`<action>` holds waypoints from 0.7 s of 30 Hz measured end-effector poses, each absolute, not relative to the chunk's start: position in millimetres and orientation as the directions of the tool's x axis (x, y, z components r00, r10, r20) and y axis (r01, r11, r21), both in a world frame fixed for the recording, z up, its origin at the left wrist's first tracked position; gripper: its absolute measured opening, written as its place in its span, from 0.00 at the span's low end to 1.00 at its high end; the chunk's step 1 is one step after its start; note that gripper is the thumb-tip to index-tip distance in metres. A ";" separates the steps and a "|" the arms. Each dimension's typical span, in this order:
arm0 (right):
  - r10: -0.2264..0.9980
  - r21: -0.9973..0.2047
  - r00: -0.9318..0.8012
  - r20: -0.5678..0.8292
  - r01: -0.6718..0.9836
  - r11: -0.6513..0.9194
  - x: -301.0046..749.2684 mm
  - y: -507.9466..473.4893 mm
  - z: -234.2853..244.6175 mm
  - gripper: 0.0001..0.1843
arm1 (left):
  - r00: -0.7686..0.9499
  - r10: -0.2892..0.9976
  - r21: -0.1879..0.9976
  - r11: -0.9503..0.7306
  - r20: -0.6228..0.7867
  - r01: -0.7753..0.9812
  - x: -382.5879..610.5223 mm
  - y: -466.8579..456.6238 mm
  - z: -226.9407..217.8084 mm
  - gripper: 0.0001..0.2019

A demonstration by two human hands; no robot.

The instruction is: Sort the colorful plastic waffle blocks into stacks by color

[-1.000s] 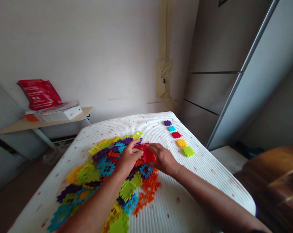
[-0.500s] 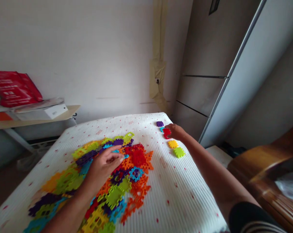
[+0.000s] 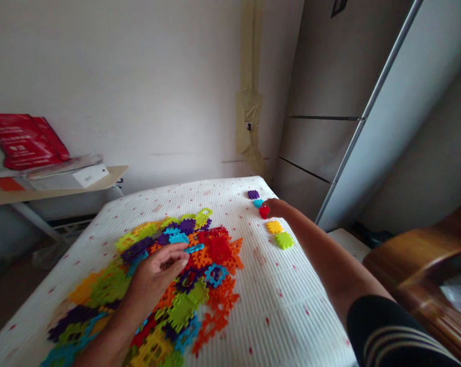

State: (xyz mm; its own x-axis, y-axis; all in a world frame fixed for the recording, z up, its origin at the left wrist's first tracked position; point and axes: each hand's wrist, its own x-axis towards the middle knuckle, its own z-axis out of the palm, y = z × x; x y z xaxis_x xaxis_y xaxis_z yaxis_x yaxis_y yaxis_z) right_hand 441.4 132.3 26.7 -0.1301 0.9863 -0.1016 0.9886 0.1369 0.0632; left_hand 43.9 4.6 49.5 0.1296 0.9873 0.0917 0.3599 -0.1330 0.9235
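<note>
The white printing on the red glossy packages (image 3: 26,145) is too blurred to read; the white box's (image 3: 88,176) contents are hidden. Near the table's right edge, your right hand (image 3: 276,208) touches a red square notched plastic tile (image 3: 264,212); its grip cannot be told. Your left hand (image 3: 163,264), loosely curled with a narrow gap, hovers over the multicoloured notched-tile heap (image 3: 181,312).

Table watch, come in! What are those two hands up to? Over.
Left hand over the colourful pile, loosely curled. Right hand at the red piece, grip partly hidden. Close beside that: blue piece, yellow piece.
</note>
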 end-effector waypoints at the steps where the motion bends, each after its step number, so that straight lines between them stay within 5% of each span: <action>1: 0.983 0.062 -0.130 -0.128 0.988 0.139 441.5 133.2 26.7 0.25 | 0.127 0.988 0.924 -0.130 0.089 0.360 43.9 4.4 49.3 0.22; 13: 0.982 -0.015 -0.166 -0.086 0.986 0.165 446.7 138.4 13.0 0.29 | -0.041 0.979 0.912 -0.172 0.201 0.374 10.5 4.0 50.6 0.20; 21: 0.977 -0.078 -0.213 0.017 0.974 0.214 460.8 149.9 -5.7 0.26 | -0.538 0.756 0.861 -0.065 0.372 0.504 -73.0 -7.6 41.0 0.20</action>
State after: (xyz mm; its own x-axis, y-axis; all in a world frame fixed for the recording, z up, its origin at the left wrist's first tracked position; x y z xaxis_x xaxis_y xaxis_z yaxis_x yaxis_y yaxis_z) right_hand 460.8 149.9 -5.7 -0.2129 0.9769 0.0169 0.9738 0.2135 -0.0783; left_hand -73.0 -7.6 41.0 -0.5383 0.7561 0.3723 0.5043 -0.0650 0.8611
